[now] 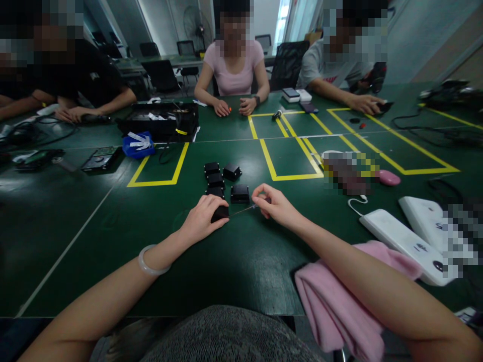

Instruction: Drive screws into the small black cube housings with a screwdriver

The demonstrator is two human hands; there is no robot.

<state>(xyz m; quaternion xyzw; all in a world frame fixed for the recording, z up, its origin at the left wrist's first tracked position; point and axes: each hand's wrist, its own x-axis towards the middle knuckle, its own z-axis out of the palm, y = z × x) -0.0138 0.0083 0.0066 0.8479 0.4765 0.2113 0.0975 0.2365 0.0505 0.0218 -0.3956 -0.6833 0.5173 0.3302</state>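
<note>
Head view. Containers: at the upper left of the frame, a blue container (pixel 139 152) holds white strips (pixel 140 141), uncounted because they overlap. Behind it stands one long black case (pixel 158 132) with white pieces and a cable in it, not clearly identifiable.

Count: six small black boxes at the centre of the frame, one under the left hand (pixel 204 215) and five loose boxes (pixel 240 193) on the green bench (pixel 256 281). Three of the loose ones form a column, one sits to its upper right and one to its lower right. At the right of the frame: two white devices (pixel 407 246), one pink towel (pixel 332 301).

Grip: the left grip is clamped on the held box (pixel 220 214), which lies under its fingers at the column's lower end. The right hand (pixel 277 203) has its fingertips together on one thin-shafted tool (pixel 244 209). The shaft points left to the held box; tip contact cannot be told.
</note>
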